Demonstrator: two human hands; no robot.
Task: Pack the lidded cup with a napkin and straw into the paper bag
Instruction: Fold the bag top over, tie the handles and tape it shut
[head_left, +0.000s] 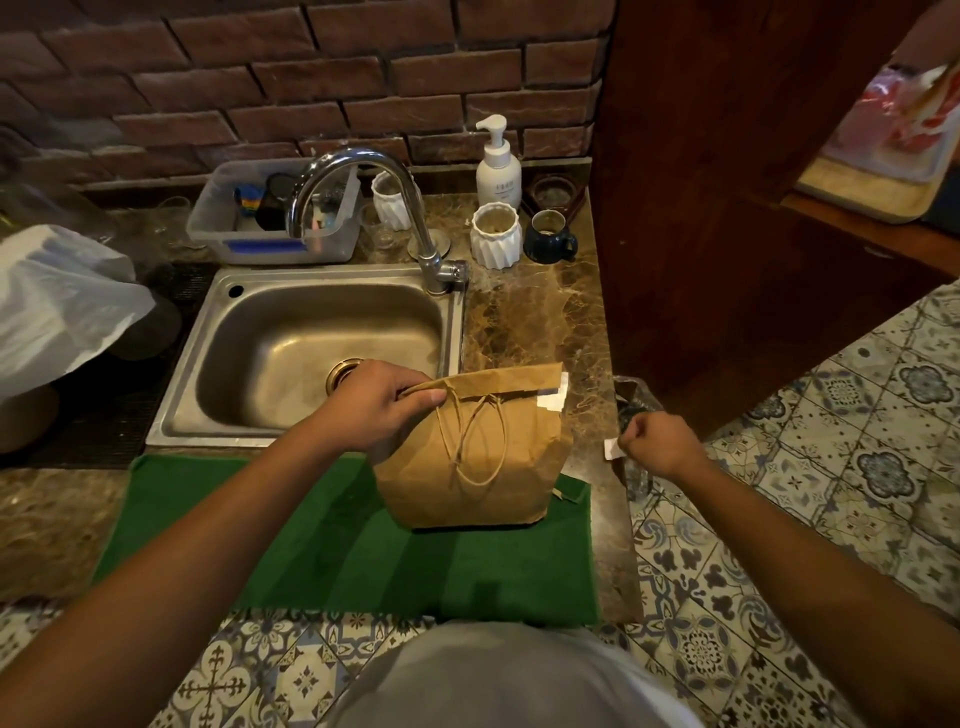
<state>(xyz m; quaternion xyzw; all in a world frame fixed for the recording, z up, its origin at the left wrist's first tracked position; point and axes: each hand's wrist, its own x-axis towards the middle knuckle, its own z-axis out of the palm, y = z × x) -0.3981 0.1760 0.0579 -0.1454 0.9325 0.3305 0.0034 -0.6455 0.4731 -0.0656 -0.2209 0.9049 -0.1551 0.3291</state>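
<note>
A brown paper bag (483, 457) stands upright on a green towel (332, 551), its top folded over and its twine handles hanging down the front. A small white strip (553, 397) sticks out at the fold's right end. My left hand (371, 402) pinches the folded top at its left corner. My right hand (657, 444) is off to the right of the bag, past the counter edge, fingers closed on a small white paper scrap (612, 448). The cup, napkin and straw are not visible; the bag hides whatever is inside.
A steel sink (311, 343) with a tall tap (410, 218) lies just behind the bag. White ribbed cups (496, 236), a dark mug (548, 236), a soap pump bottle (498, 166) and a plastic tub (270, 218) line the back. A wooden panel (727, 208) rises on the right.
</note>
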